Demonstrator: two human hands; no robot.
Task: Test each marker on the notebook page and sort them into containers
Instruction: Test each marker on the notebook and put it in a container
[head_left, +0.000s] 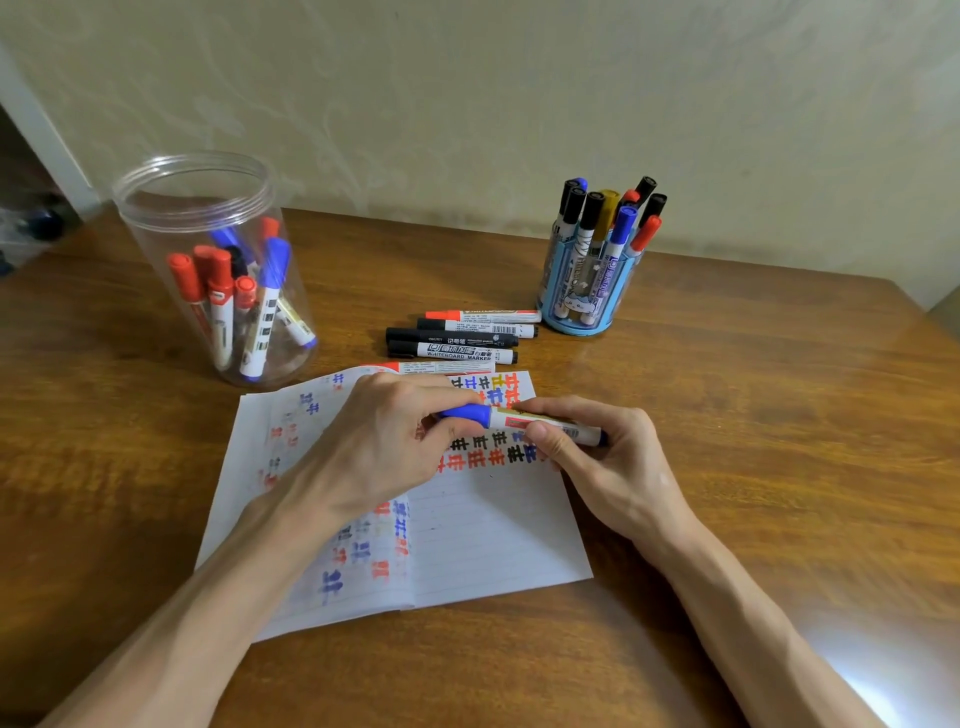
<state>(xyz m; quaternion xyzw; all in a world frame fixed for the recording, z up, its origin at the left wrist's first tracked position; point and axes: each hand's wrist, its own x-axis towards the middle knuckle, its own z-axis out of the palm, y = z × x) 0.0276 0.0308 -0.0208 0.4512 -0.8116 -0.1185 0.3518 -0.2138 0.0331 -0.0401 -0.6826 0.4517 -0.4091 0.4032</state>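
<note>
An open lined notebook (483, 535) lies on the wooden table, its pages covered with red, blue and black test marks. Above it I hold a blue marker (511, 418) level with both hands. My left hand (384, 441) grips its blue cap end. My right hand (597, 457) pinches the white barrel. Several loose markers (457, 338), red and black, lie in a row just beyond the notebook. A clear plastic jar (208, 218) at the back left holds several red and blue markers. A blue pen cup (587, 291) at the back right holds several upright markers.
The wooden table (779, 415) runs to a pale wall at the back. Its right edge shows at the far right. A bright glare patch lies on the wood at the lower right. Dim clutter sits beyond the table's left corner.
</note>
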